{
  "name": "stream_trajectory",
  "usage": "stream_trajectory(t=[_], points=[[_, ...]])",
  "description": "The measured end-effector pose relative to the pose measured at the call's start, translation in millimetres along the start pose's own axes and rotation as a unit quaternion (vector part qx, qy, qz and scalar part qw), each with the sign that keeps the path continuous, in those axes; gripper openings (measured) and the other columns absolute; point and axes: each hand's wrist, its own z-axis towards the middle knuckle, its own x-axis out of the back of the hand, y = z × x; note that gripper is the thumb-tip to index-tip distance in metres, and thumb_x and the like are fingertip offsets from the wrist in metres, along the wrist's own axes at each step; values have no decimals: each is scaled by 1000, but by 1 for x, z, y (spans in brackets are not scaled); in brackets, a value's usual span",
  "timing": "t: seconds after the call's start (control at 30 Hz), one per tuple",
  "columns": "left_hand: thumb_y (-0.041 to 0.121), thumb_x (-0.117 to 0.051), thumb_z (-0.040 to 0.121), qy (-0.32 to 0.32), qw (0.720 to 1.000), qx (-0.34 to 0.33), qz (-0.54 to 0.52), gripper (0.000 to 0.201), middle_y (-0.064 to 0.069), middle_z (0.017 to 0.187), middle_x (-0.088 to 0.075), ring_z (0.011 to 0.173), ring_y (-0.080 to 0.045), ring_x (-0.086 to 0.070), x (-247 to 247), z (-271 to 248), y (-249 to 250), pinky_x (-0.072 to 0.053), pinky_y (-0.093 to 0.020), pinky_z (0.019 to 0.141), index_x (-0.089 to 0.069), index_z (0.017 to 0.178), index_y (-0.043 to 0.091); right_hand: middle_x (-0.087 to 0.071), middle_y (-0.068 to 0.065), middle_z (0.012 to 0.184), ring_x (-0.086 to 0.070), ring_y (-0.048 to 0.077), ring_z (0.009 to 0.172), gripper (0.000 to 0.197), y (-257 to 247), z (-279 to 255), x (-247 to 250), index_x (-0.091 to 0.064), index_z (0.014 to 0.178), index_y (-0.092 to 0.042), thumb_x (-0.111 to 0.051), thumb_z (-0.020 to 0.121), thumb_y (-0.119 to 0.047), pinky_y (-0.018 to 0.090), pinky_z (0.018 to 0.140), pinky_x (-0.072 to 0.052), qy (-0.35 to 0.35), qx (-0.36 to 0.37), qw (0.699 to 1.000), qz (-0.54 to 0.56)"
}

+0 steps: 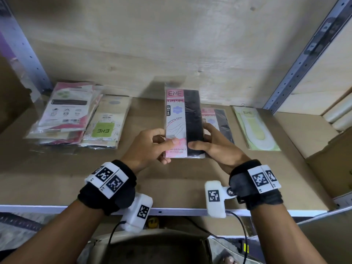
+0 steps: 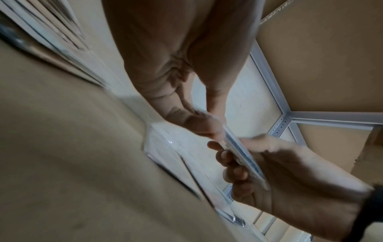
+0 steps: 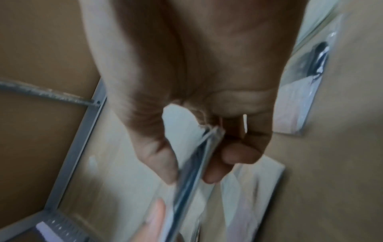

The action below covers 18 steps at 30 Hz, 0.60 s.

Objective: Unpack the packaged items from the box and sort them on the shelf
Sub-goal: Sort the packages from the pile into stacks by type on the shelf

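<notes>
Both hands hold one flat stocking packet (image 1: 183, 122), pink-and-white card beside black fabric, upright above the cardboard-lined shelf (image 1: 171, 178). My left hand (image 1: 150, 145) pinches its lower left edge with the thumb on the front. My right hand (image 1: 211, 144) grips its lower right edge, thumb on the black part. In the left wrist view the packet (image 2: 242, 152) shows edge-on between the two hands. In the right wrist view the packet (image 3: 194, 165) is pinched between thumb and fingers.
A pile of pink and green-labelled packets (image 1: 72, 115) lies at the shelf's left. A matching pink-black packet (image 1: 219, 121) and a green sock packet (image 1: 255, 130) lie at the right. A cardboard box (image 1: 331, 159) stands at far right; metal uprights (image 1: 297, 63) frame the shelf.
</notes>
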Motion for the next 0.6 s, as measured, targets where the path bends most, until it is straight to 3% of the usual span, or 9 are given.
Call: stream_trajectory(t=[0.1, 0.23, 0.3, 0.37, 0.4, 0.47, 0.53, 0.6], points=[[12, -58, 101, -46, 999, 14, -2, 22, -21, 93, -74, 57, -25, -61, -13, 11, 3, -54, -25, 55, -65, 121, 5, -73, 8, 98, -74, 14, 84, 63, 2, -2, 19, -48, 134, -16, -72, 80, 7, 22, 66, -56, 49, 6, 998, -28], [5, -54, 102, -51, 999, 13, -1, 26, -22, 104, -70, 65, -22, -66, -38, 25, 7, -60, -30, 64, -62, 126, -1, -72, 7, 93, -70, 16, 79, 56, 3, -1, 41, -52, 126, -13, -77, 77, -3, 20, 62, -51, 124, 14, 986, -108], [5, -59, 99, -19, 1000, 8, 13, 27, -24, 108, -68, 70, -24, -72, -51, 33, 8, -64, -38, 73, -64, 126, 0, -70, 5, 94, -68, 17, 83, 52, 4, 0, 52, -53, 122, -14, -78, 77, -8, 27, 65, -53, 151, 8, 978, -147], [4, -63, 97, -2, 999, 8, 31, 32, -23, 108, -68, 82, -30, -75, -63, 42, 8, -63, -44, 80, -63, 128, 3, -69, 3, 95, -68, 19, 87, 51, 5, 1, 63, -54, 123, -14, -79, 78, -11, 39, 76, -59, 175, -5, 970, -168], [4, -64, 95, -1, 999, 9, 41, 34, -21, 107, -69, 87, -31, -75, -69, 46, 8, -62, -43, 83, -63, 130, 6, -68, 2, 95, -68, 19, 88, 51, 5, 1, 68, -55, 124, -13, -78, 78, -11, 42, 78, -60, 186, -9, 967, -175], [1, -67, 92, -1, 998, 13, 61, 44, -13, 110, -70, 95, -27, -73, -79, 51, 6, -61, -38, 87, -60, 135, 10, -67, -2, 92, -67, 15, 84, 50, 7, 2, 78, -56, 125, -13, -78, 80, -14, 36, 73, -59, 207, -14, 957, -201], [0, -69, 89, -7, 996, 18, 90, 51, -6, 111, -71, 97, -19, -72, -86, 55, 4, -60, -31, 84, -59, 137, 13, -66, -7, 88, -64, 8, 77, 48, 10, 2, 84, -59, 123, -13, -78, 80, -16, 21, 63, -50, 220, -21, 947, -233], [2, -71, 87, -22, 992, 31, 122, 53, 0, 111, -71, 98, -12, -70, -90, 60, 4, -57, -23, 76, -60, 137, 17, -70, -2, 94, -65, 12, 82, 46, 13, 2, 86, -61, 122, -11, -78, 80, -17, 19, 64, -47, 220, -36, 941, -254]])
